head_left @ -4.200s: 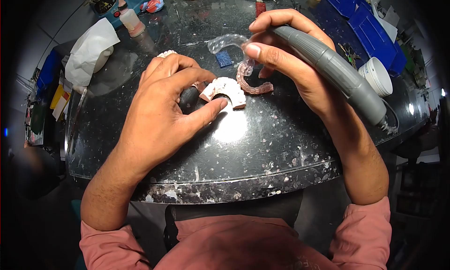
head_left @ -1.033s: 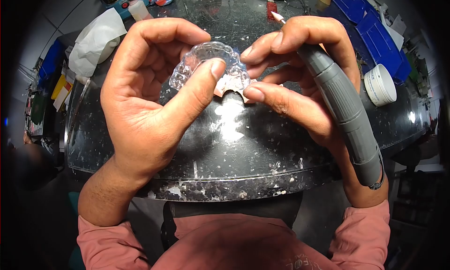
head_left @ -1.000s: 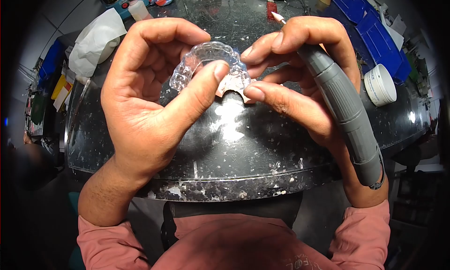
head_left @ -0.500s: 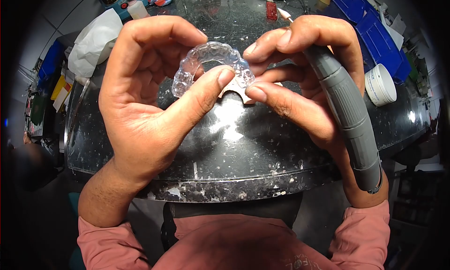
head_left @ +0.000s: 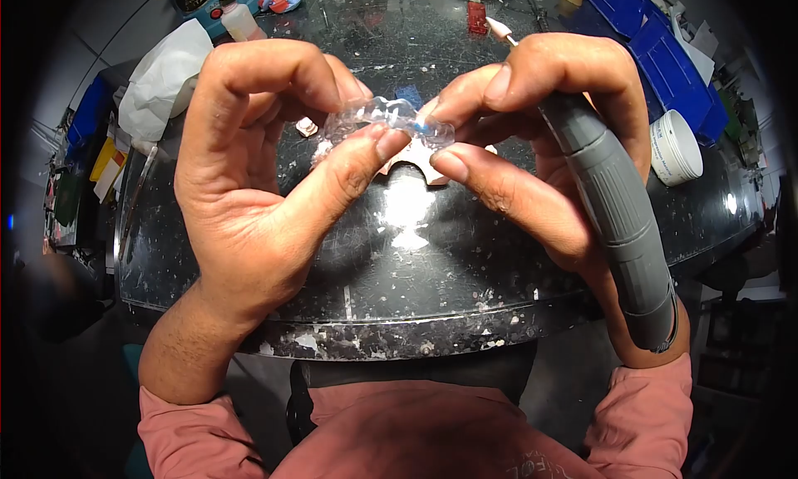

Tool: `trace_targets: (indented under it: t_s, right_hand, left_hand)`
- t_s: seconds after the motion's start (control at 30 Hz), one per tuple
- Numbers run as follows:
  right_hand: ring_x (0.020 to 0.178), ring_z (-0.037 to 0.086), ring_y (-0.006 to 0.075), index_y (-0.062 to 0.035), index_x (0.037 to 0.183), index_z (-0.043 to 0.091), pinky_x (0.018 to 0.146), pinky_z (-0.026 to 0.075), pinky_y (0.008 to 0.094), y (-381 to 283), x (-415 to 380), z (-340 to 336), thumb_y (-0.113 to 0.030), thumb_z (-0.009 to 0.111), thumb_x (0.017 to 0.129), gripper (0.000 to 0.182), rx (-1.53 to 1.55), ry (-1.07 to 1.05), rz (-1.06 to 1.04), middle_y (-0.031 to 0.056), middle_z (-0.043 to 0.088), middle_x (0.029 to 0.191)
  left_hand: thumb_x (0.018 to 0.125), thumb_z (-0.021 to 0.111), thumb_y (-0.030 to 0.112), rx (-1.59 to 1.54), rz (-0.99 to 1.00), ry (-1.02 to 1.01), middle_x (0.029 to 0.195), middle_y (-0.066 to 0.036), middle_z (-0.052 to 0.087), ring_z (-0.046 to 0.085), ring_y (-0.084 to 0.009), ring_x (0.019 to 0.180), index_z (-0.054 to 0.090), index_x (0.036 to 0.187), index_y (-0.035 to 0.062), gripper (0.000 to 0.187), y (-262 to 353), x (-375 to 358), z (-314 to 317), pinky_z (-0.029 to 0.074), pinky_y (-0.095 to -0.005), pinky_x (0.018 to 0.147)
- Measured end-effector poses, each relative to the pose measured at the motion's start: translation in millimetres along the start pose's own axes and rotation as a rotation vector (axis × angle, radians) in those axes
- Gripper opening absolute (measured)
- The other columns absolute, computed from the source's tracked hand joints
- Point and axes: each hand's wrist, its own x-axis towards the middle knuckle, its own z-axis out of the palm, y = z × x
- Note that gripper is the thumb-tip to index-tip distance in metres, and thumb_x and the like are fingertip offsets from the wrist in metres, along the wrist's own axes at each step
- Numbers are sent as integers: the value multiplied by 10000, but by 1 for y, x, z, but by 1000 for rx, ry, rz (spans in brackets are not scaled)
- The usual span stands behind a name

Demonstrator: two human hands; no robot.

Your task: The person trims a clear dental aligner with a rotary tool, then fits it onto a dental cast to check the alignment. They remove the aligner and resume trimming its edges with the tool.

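A clear plastic dental aligner (head_left: pixel 384 112) with tooth-shaped bumps is held up over the bench, tilted so its arch shows nearly edge-on. My left hand (head_left: pixel 249 196) pinches it between thumb and fingers. My right hand (head_left: pixel 540 176) is at the aligner's right end, its thumb and fingertips closed about it. A grey rotary handpiece (head_left: pixel 619 205) rests in the same right hand, its pale pointed tip (head_left: pixel 499 29) aimed up and away. Beneath the aligner lies a pale dental model (head_left: pixel 428 167), partly hidden by my fingers.
On the dark speckled bench (head_left: pixel 399 271), a white tub (head_left: pixel 673 149) stands at the right near blue trays (head_left: pixel 673 72). White crumpled sheeting (head_left: pixel 166 76) and a small bottle (head_left: pixel 238 18) are at the left. A red block (head_left: pixel 476 18) lies at the back.
The aligner has tipped from facing me with its open arch to nearly edge-on. Both hands have shifted only slightly, and the handpiece stays in my right hand.
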Motion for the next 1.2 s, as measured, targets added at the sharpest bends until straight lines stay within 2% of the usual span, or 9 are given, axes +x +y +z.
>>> trace_targets:
  t_s: [0.13, 0.23, 0.3, 0.33, 0.4, 0.5, 0.83, 1.07, 1.2]
  right_hand:
    - [833, 677, 234, -61, 1086, 426, 691, 584, 317, 10, 0, 1, 163, 690, 733, 495, 96, 62, -143, 126, 587, 903]
    - [852, 674, 230, -56, 1078, 434, 689, 586, 313, -4, 6, -2, 153, 689, 742, 471, -224, -114, 88, 123, 590, 910]
    - [868, 666, 212, -61, 1082, 447, 728, 570, 316, 33, -4, 2, 126, 684, 764, 438, 164, 56, -207, 129, 608, 920]
    - [868, 666, 212, -61, 1082, 447, 728, 570, 316, 26, -3, 0, 126, 684, 764, 438, 165, 55, -205, 129, 608, 920]
    - [876, 657, 193, -74, 1098, 457, 774, 545, 316, 4, -4, -5, 75, 672, 803, 394, 161, 9, 176, 137, 633, 932]
    - [857, 654, 185, -87, 1111, 467, 803, 524, 310, 0, -8, 1, 40, 654, 831, 360, 249, 95, 226, 141, 652, 938]
    - [827, 662, 192, -77, 1114, 468, 750, 548, 312, -6, 4, -7, 19, 599, 870, 293, 299, 3, 343, 171, 676, 943]
    - [827, 661, 191, -79, 1096, 479, 748, 548, 312, -10, 2, -4, -1, 610, 874, 269, 296, 32, 388, 163, 678, 919]
    - [874, 651, 202, -69, 1120, 456, 752, 558, 318, -8, 3, 6, 31, 656, 839, 360, 284, -4, 201, 185, 638, 1017]
  left_hand:
    - [798, 667, -95, 88, 65, -17, 1047, -106, 532, 540, -165, 1042, 482, 1075, 31, 356, -3, 2, -3, 447, -305, 931]
    - [783, 686, -80, 81, -12, 12, 1065, -99, 533, 533, -173, 1080, 499, 1080, 23, 366, 1, 1, -1, 400, -322, 1000]
    - [794, 686, -68, 80, -13, 15, 1073, -94, 543, 541, -167, 1070, 505, 1100, 19, 365, -1, 0, -1, 417, -314, 981]
    - [794, 686, -68, 81, -15, 16, 1073, -94, 543, 541, -167, 1070, 505, 1100, 19, 365, 0, 1, -1, 417, -314, 981]
    - [811, 675, -59, -9, -69, 19, 1068, -80, 560, 555, -151, 1046, 517, 1113, 9, 348, 3, 1, 2, 431, -299, 959]
    - [826, 665, -51, -56, -152, 20, 1058, -66, 576, 571, -132, 1001, 531, 1119, 3, 327, 7, 2, 3, 450, -283, 924]
    - [821, 690, -6, -71, -83, -19, 1070, -65, 589, 577, -111, 969, 545, 1113, -8, 326, 10, 2, 3, 446, -238, 877]
    - [842, 676, 18, -102, -228, 30, 1033, -74, 616, 592, -112, 913, 566, 1101, -13, 283, 14, 3, 7, 462, -246, 846]
    - [871, 656, 72, -250, -399, 75, 939, -57, 632, 587, -102, 791, 582, 1094, -10, 248, 13, 5, 7, 458, -232, 739]
